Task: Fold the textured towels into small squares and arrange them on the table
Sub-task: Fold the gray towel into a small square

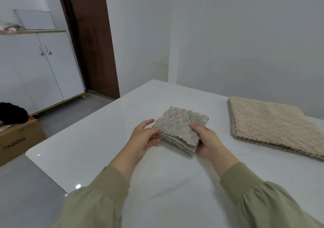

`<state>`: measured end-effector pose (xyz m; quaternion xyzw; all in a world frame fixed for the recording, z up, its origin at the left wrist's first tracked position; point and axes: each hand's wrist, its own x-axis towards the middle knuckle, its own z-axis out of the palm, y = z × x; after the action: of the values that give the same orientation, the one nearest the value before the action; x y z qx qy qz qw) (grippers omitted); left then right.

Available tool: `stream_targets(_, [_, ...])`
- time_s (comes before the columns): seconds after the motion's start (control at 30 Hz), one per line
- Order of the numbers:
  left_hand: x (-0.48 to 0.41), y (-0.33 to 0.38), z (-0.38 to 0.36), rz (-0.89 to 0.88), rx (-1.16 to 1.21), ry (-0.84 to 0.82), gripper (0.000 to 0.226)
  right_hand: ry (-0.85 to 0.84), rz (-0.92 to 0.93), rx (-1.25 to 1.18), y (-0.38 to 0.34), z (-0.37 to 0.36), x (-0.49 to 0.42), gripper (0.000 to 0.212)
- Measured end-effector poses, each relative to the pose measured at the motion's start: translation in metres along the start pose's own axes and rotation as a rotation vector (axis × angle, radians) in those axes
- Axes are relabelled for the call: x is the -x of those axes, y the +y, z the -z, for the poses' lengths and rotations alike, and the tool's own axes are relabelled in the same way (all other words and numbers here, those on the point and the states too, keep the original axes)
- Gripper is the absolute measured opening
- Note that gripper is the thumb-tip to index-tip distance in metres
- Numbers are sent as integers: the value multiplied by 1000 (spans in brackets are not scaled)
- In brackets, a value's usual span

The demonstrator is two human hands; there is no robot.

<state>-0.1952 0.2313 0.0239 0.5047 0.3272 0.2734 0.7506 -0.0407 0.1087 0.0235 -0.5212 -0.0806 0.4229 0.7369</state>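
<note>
Both hands are holding a small grey folded towel [178,128] just above the white counter [98,140], near its middle. The left hand [146,137] is cupping the towel's left edge, thumb on top and fingers underneath; the right hand [206,140] is pinching the near right corner the same way. The cloth is looking soft, light and limp, its stacked layers apt to slide apart, so gripping through all layers at opposite edges seems wise. A stack of beige towels [273,126] is lying flat, well apart to the right. No containers are sitting on the counter; a cardboard box [19,140] is standing on the floor, its contents unclear.
</note>
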Motion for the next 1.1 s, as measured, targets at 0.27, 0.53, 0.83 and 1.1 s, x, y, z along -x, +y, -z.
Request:
stream_targets(0.27, [-71, 22, 56, -279, -71, 396, 33, 53, 155, 367, 27, -84, -64, 8])
stream_targets(0.53, [-127, 40, 94, -364, -335, 608, 26, 147, 468, 608, 43, -133, -118, 33])
stream_targets(0.83, [-144, 40, 105, -539, -871, 674, 40, 191, 674, 1100, 49, -142, -143, 62])
stream_targets(1.1, [-141, 30, 95, -290, -1530, 301, 52, 113, 717, 1486, 57, -142, -144, 59])
